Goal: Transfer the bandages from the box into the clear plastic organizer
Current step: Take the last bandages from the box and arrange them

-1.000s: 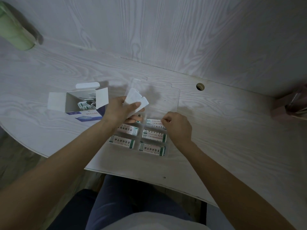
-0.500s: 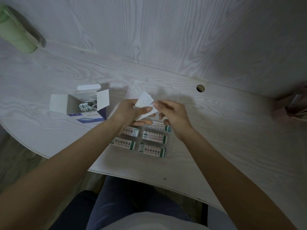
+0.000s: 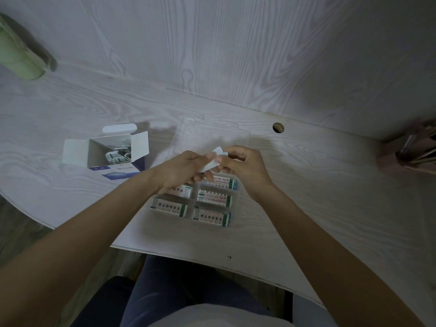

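Observation:
A clear plastic organizer (image 3: 236, 223) lies on the table in front of me with its lid (image 3: 212, 135) open at the back. Several bandage packs with green ends (image 3: 212, 214) lie in its compartments. Just above the organizer, my left hand (image 3: 181, 169) and my right hand (image 3: 245, 168) meet, and both pinch a small stack of white bandages (image 3: 213, 160). To the left lies the open white and blue box (image 3: 111, 152) with more bandages (image 3: 115, 158) inside.
A pale green cup (image 3: 16, 57) stands at the far left. A cable hole (image 3: 278, 127) is in the table at the back. A pinkish holder with sticks (image 3: 410, 154) sits at the right edge. The table's curved front edge (image 3: 188, 257) runs just above my lap.
My right hand rose from the organizer's right column and joined the left hand on the white bandages. The left hand lowered them slightly toward the right.

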`<state>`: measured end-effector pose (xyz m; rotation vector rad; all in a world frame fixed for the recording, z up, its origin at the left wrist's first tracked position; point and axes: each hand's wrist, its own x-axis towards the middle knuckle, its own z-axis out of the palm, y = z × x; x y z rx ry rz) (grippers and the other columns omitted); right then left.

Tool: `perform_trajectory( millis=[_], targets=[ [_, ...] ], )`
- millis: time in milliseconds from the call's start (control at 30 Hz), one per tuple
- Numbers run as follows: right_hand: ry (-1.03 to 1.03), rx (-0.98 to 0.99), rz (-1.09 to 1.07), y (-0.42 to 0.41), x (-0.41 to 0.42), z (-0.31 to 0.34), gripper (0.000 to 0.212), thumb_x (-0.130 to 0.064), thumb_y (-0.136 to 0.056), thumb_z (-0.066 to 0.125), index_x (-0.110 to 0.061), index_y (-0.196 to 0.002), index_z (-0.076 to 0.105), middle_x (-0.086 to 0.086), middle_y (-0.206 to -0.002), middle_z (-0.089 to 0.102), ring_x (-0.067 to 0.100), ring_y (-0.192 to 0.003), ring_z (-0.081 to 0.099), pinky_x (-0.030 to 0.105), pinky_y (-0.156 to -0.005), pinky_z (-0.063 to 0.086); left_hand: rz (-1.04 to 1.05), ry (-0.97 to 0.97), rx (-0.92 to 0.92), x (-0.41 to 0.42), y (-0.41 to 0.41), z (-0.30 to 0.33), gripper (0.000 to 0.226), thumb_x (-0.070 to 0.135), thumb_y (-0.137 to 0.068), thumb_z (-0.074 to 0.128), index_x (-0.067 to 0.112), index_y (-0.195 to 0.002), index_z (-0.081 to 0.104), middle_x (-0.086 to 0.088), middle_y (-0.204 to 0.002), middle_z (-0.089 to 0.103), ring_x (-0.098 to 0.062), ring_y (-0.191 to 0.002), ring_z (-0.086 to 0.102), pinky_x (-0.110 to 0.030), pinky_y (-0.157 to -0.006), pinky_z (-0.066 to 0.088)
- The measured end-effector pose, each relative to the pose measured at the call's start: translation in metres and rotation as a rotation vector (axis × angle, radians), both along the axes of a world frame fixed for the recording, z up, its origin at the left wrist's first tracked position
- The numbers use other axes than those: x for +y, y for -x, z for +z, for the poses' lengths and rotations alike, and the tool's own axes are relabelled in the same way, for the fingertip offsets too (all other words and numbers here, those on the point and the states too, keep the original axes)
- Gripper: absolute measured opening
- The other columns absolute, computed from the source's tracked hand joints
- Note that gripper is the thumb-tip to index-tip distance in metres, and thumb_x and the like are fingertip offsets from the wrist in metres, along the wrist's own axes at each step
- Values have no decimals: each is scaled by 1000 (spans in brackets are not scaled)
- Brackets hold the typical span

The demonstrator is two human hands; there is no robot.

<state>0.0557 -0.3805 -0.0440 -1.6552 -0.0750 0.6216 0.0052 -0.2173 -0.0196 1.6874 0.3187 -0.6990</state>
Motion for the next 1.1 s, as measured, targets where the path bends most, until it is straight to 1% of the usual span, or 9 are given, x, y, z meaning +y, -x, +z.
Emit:
perform_trajectory(
  millis=[100,200,333,433,567,667,733,867,1100],
  targets=[
    [-144,188,-63,1,-4,2,21,-18,-92,59,-1,-86,68,7,-77,71,16,-73,68,22,-71,54,-101,-145,-10,-3,-2,3,47,44,-99,36,7,-113,63,1,-94,55,-17,-91,51,-41,-99,42],
    [19,92,28,1,-9,-1,3,-5,-83,69,-3,-86,69,6,-80,70,12,-75,66,19,-70,53,-147,-204,-39,-9,-5,2,39,31,-101,34,18,-137,47,7,-119,46,-10,-117,42,-24,-102,30],
    [137,85,-38,-3,-14,-6,26,1,-72,77,-13,-91,67,12,-88,70,19,-83,68,28,-74,57,-17,-292,-231,-4,-6,-9,36,2,-96,43,13,-129,54,1,-110,54,-8,-97,52,-14,-91,39],
    [174,21,-101,-3,-18,-11,19,2,-74,75,-14,-83,70,10,-85,72,23,-82,69,30,-70,57,14,-362,-327,1,-6,-20,31,-7,-91,51,15,-106,66,-3,-107,66,-10,-91,60,-19,-86,49],
    [297,-136,-94,-2,-22,-22,10,-3,-78,73,-13,-78,73,0,-78,72,9,-72,68,23,-66,57,7,-437,-389,-4,-10,-29,25,-3,-89,58,14,-101,72,-1,-104,70,-6,-87,60,0,-73,42],
    [387,-238,-39,2,-24,-27,5,-5,-80,72,-8,-83,75,-3,-73,68,-9,-60,60,7,-59,47,-21,-510,-415,-10,-15,-35,25,-2,-89,58,11,-106,71,-8,-108,68,-9,-87,57,-6,-78,40],
    [454,-293,-7,5,-23,-31,6,-6,-81,71,-6,-84,76,-2,-73,68,-7,-58,58,5,-57,43,-59,-553,-422,-12,-15,-39,25,-2,-89,58,9,-108,70,-10,-108,68,-9,-85,55,-7,-78,38],
    [622,-358,43,10,-21,-39,10,-14,-86,66,-12,-87,76,-1,-84,73,10,-72,64,25,-62,49,-146,-626,-433,-11,-12,-47,23,-4,-87,59,6,-106,69,-12,-107,64,-18,-91,61,-15,-81,42],
    [885,-482,197,18,-11,-41,18,-21,-93,56,-18,-98,73,0,-91,71,17,-80,63,26,-61,44,-451,-926,-545,-10,-8,-51,33,6,-90,56,15,-122,63,-8,-122,50,-25,-115,43,-31,-90,35]
  ],
)
